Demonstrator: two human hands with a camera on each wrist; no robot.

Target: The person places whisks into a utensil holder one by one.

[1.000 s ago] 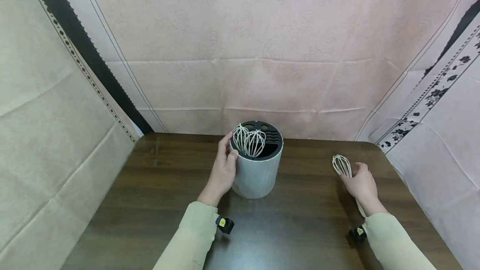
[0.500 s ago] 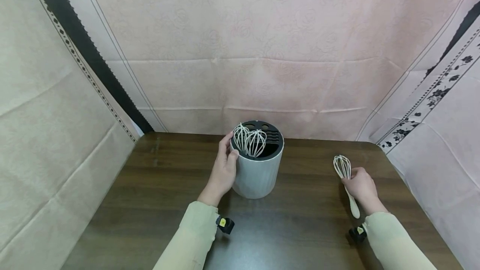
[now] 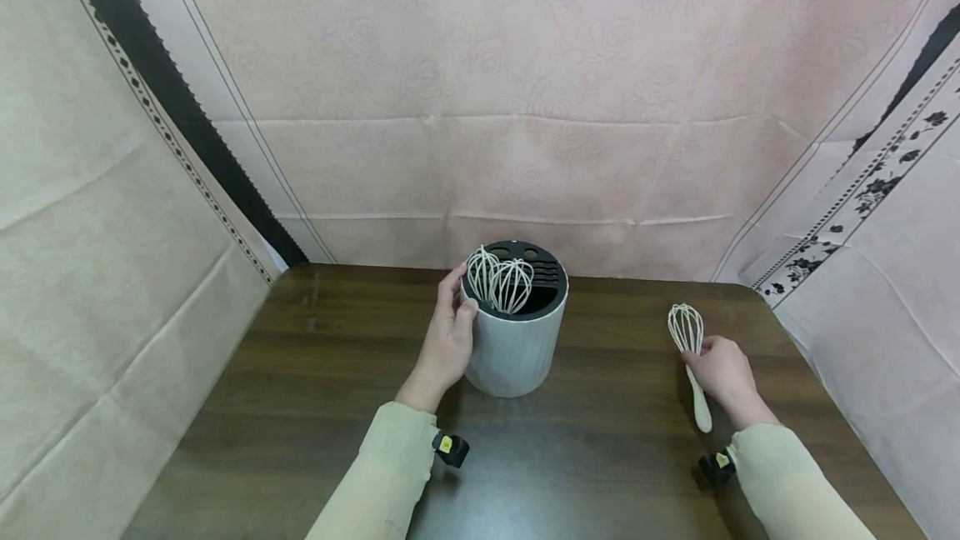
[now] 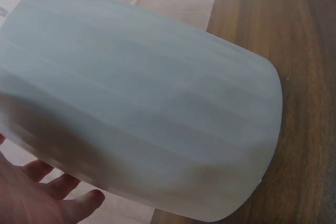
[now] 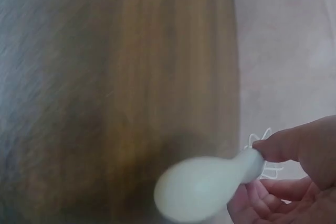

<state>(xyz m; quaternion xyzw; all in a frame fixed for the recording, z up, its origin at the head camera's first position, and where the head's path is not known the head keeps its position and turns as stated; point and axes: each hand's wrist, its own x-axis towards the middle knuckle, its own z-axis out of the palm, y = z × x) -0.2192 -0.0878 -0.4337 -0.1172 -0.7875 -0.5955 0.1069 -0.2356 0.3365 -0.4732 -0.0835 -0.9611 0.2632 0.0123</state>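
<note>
A whisk (image 3: 686, 327) with a pale handle is pinched between the thumb and fingers of my right hand (image 3: 723, 375), near where the wires meet the handle. Its wire head points away from me, and the rounded handle end (image 5: 194, 190) shows large in the right wrist view. My left hand (image 3: 444, 344) rests against the left side of a pale grey utensil holder (image 3: 513, 361), thumb towards the front and fingertips at the rim. Two more whisk heads (image 3: 512, 286) stick up from the holder's black slotted top (image 3: 546, 273).
The holder stands upright on a brown wooden table (image 3: 585, 448), near its back edge. A pale patterned cloth (image 3: 525, 107) hangs behind the table, with further cloth (image 3: 112, 315) along the sides. Both wrists carry small black cameras (image 3: 452, 448).
The whisk in my right hand has turned so that its handle swings left, clear of the wrist, and its head has shifted slightly right and up. My left hand stays on the holder.
</note>
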